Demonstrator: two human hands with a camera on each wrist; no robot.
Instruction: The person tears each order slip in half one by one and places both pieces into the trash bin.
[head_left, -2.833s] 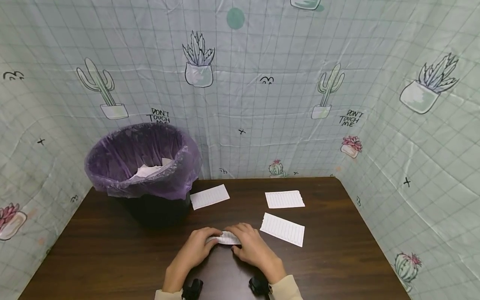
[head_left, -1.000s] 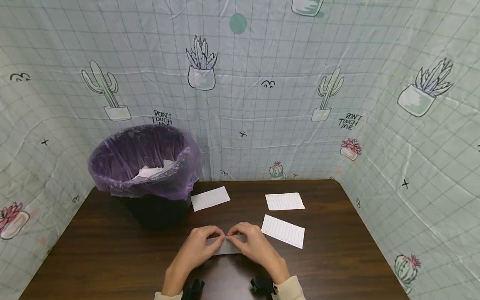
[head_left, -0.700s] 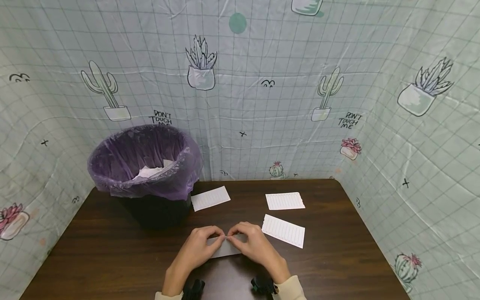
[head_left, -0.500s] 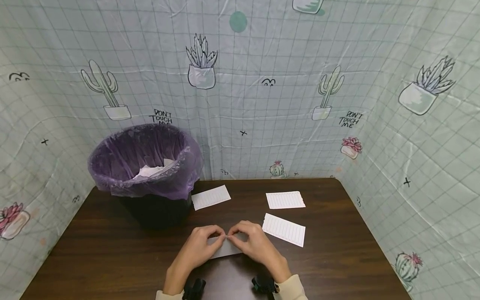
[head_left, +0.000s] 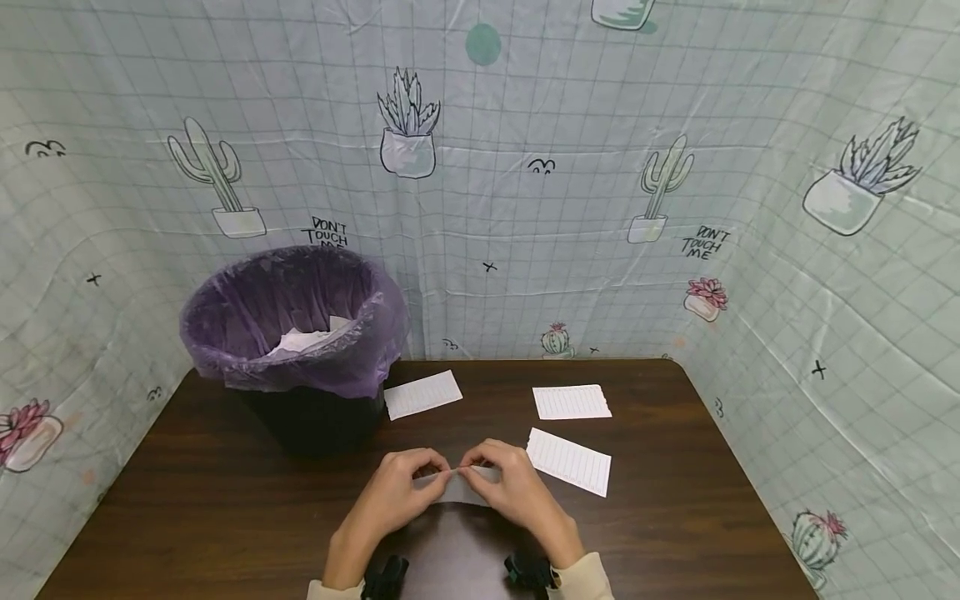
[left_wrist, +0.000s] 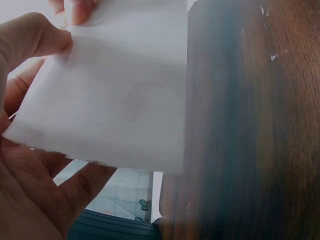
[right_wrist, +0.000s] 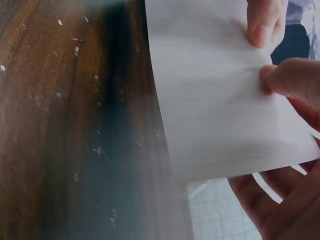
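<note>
Both hands hold one slip of paper (head_left: 461, 490) above the front middle of the table. My left hand (head_left: 400, 485) pinches its top edge between thumb and fingers. Close beside it, my right hand (head_left: 516, 486) pinches the same edge, the two thumbs almost meeting. A blank face of the paper (left_wrist: 120, 100) fills much of the left wrist view, with a rough edge near the left palm. From the right wrist, the paper (right_wrist: 215, 105) looks whole, hanging down from the thumb, with the remaining fingers behind it. No tear shows between the hands.
A black bin (head_left: 322, 421) with a purple liner (head_left: 375, 333) stands back left, with white paper (head_left: 303, 340) inside. Three lined slips lie on the table (head_left: 660, 483): one slip (head_left: 423, 394) by the bin, another (head_left: 572, 402) behind right, a third (head_left: 570, 461) near my right hand.
Earlier the slip's lined face showed, with the hands farther apart. Now its blank side shows and the thumbs are close together at the top edge. Lately the hands have barely shifted.
</note>
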